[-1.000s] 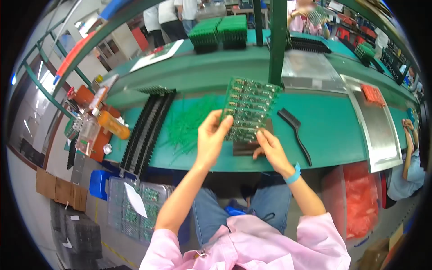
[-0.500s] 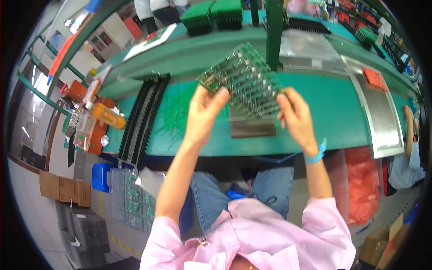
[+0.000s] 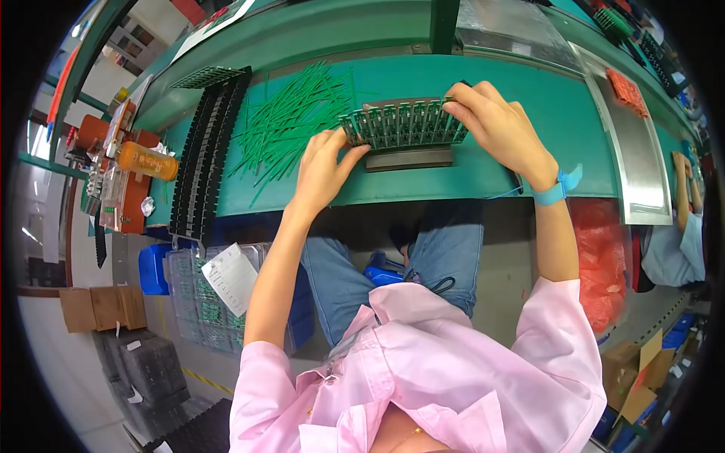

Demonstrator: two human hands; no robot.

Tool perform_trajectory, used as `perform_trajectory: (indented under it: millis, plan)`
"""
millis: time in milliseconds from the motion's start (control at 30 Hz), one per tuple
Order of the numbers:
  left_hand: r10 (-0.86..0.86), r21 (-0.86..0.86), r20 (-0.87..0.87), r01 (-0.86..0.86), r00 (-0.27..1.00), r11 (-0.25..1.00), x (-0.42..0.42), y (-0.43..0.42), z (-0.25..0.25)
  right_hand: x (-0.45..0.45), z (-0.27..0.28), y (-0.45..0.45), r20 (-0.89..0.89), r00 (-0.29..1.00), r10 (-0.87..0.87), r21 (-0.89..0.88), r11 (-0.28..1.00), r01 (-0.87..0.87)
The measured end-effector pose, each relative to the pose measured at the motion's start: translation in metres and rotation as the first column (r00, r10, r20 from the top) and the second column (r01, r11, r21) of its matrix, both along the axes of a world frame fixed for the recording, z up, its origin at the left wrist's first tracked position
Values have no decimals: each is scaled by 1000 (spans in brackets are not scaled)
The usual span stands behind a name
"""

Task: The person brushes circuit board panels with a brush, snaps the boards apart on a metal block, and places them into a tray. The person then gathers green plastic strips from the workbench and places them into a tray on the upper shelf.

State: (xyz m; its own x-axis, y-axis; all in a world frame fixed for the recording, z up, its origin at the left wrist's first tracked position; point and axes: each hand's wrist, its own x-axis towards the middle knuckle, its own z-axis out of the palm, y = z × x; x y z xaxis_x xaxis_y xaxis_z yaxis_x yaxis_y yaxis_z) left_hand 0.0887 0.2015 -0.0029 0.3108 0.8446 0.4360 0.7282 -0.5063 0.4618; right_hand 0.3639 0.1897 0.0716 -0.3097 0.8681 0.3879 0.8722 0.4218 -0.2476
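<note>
A green circuit board panel (image 3: pixel 404 123) is held by its two ends, tilted nearly edge-on, just above a dark block (image 3: pixel 409 158) on the green bench. My left hand (image 3: pixel 323 167) pinches the panel's left end between thumb and fingers. At the right end my right hand (image 3: pixel 502 130) grips its upper corner, with a blue band on that wrist. Left of the panel lies a loose pile of thin green strips (image 3: pixel 291 113). The black brush is mostly hidden behind my right hand.
A black slotted rack (image 3: pixel 209 151) stands on the bench's left, beside an orange bottle (image 3: pixel 148 161). A metal-framed tray (image 3: pixel 630 143) is at the right. Below the bench are a clear parts box (image 3: pixel 189 302) and a red bag (image 3: pixel 599 264). A co-worker's arms (image 3: pixel 681 185) show at far right.
The panel has come down toward the dark block and tipped from facing the camera to nearly edge-on. Both hands have kept hold of it. The view has tilted downward.
</note>
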Motion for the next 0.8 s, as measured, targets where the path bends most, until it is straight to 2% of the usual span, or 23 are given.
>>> perform_trajectory:
  millis: [167, 367, 500, 700, 800]
  plan:
    - [85, 16, -19, -85, 996, 996, 3, 11, -8, -5, 3, 13, 44, 999, -2, 43, 999, 0]
    - [41, -93, -11, -42, 999, 995, 0, 8, 0, -1, 3, 12, 20, 1000, 22, -13, 1000, -21]
    - [4, -4, -53, -4, 999, 1000, 0, 10, 2, -3, 5, 6, 59, 998, 5, 8, 1000, -6]
    - [-12, -37, -94, 8, 996, 999, -1, 17, 1, 1, 6, 10, 39, 999, 34, 0, 999, -34]
    - [-30, 3, -110, 30, 994, 1000, 0, 18, -1, 2, 6, 7, 55, 998, 26, -5, 1000, -26]
